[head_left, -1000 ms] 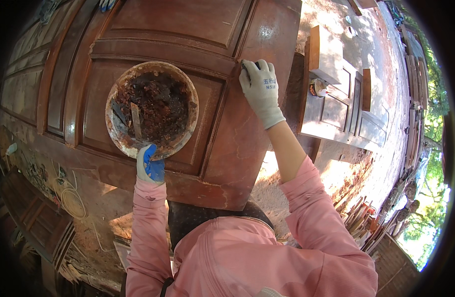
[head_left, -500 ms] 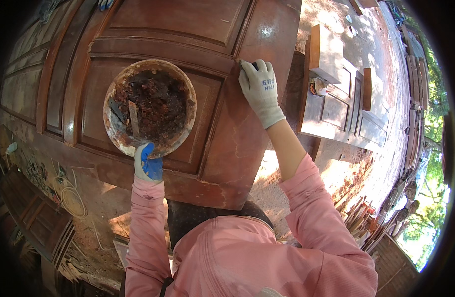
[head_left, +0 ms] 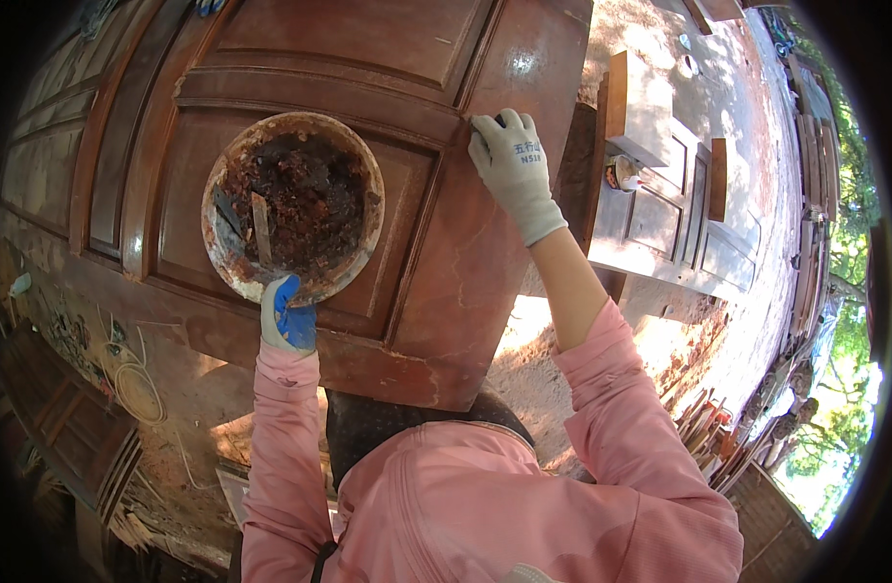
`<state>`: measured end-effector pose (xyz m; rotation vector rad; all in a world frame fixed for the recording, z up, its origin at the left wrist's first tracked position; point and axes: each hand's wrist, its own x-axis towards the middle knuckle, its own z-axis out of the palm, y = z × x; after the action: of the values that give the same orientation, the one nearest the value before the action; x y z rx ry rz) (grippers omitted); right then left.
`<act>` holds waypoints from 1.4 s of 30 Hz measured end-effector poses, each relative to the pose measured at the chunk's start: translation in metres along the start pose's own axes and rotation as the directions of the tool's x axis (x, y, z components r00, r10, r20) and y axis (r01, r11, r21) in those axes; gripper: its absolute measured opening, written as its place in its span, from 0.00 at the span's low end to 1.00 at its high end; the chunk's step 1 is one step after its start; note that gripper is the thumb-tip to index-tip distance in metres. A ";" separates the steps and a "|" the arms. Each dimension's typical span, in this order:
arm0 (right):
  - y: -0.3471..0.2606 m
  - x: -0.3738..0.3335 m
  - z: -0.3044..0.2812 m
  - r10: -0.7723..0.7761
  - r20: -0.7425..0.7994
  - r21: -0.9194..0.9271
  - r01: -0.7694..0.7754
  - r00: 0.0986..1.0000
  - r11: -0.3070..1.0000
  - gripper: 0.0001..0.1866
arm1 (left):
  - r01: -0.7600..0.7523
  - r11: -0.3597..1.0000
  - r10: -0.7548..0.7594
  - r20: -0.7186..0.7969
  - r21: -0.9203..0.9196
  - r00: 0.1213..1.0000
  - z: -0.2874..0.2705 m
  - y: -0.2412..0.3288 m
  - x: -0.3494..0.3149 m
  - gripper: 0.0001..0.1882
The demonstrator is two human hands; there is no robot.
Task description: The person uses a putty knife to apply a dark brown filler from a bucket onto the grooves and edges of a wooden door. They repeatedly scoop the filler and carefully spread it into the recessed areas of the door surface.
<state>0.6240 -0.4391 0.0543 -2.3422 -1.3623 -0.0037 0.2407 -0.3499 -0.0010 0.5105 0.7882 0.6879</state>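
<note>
A round, stained bucket (head_left: 375,228) of dark reddish-brown paste (head_left: 315,194) is above the brown panelled wooden door (head_left: 455,291). My left hand (head_left: 288,319), in a white glove with a blue palm, grips the bucket's near rim. Inside, a flat wooden stick (head_left: 261,228) leans on the paste beside a dark flat blade (head_left: 227,211). My right hand (head_left: 514,170), in a pale glove, is closed at the door's right-hand frame, its fingertips by the corner of a panel moulding. Whatever those fingers hold, if anything, is hidden.
Another panelled door (head_left: 659,216) lies in sunlight at the right, with a small tub (head_left: 621,173) on it. Stacked panels (head_left: 72,418) and a coiled hose (head_left: 138,392) lie at the lower left. Scrap wood (head_left: 693,423) is heaped at the right.
My right hand has shifted slightly up the door frame, its fingertips still near the moulding corner. My left hand and the bucket have moved up only a little.
</note>
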 end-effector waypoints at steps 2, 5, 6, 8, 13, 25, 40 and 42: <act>0.003 -0.002 0.000 -0.002 -0.002 0.002 0.002 1.000 1.000 0.10 | 0.055 0.996 -0.058 -0.035 -0.075 0.998 0.008 0.002 0.002 0.13; 0.005 0.000 -0.001 0.020 -0.031 0.047 -0.019 0.999 0.999 0.11 | 0.079 0.991 -0.085 -0.057 -0.112 0.995 0.012 0.005 0.004 0.14; 0.003 0.001 -0.001 0.027 -0.036 0.053 -0.025 0.999 0.998 0.11 | 0.067 0.993 -0.072 -0.050 -0.095 0.996 0.011 0.004 0.004 0.15; 0.000 0.001 -0.001 0.022 -0.027 0.045 -0.021 0.999 0.999 0.12 | 0.043 0.997 -0.046 -0.036 -0.062 0.998 0.006 0.004 0.002 0.16; 0.003 -0.001 0.000 -0.035 -0.011 -0.007 0.035 0.999 0.999 0.12 | 0.068 0.994 -0.075 -0.073 -0.087 0.995 0.012 0.004 0.005 0.17; 0.005 0.009 -0.006 0.075 -0.023 0.115 -0.072 0.997 0.991 0.09 | 0.018 0.998 -0.016 0.036 -0.056 0.999 -0.001 -0.002 0.006 0.14; 0.001 -0.002 0.005 0.028 -0.045 0.010 -0.027 0.999 1.000 0.09 | 0.066 0.996 -0.064 0.047 -0.056 0.997 0.008 -0.002 0.019 0.17; -0.003 -0.005 0.006 -0.003 -0.016 -0.041 0.003 1.000 0.999 0.09 | 0.082 0.996 -0.080 0.044 -0.045 0.996 0.010 0.001 0.020 0.18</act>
<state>0.6175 -0.4402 0.0490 -2.3683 -1.3704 -0.0518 0.2584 -0.3367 -0.0038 0.4465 0.7478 0.6171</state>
